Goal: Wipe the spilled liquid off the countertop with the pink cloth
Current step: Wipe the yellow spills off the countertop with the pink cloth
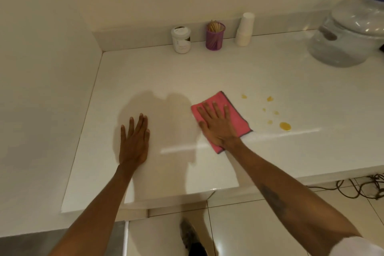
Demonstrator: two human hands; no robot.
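Pressing flat on the pink cloth (223, 119), the right hand (218, 124) lies palm down with its fingers spread; it does not clench the cloth, it only covers it and holds it against the white countertop (239, 72). The cloth is folded, with a dark edge, and it shows above the fingers, at the right of the hand, and below the wrist. The left hand (135, 141) is also open and flat, palm down on the bare countertop, well apart from the cloth, and it grasps nothing.

Just to the right of the cloth is the spilled liquid (285, 126): several yellow drops, the largest one nearest to the front edge, and smaller ones scattered behind it. The cloth does not touch these drops.

Against the back wall stand a white jar (181, 40), a purple cup with wooden sticks (215, 36) and a stack of white cups (245, 29), side by side. A large clear water bottle (349, 33) is at the far right. Below the counter, cables (357, 188) lie on the tiled floor.
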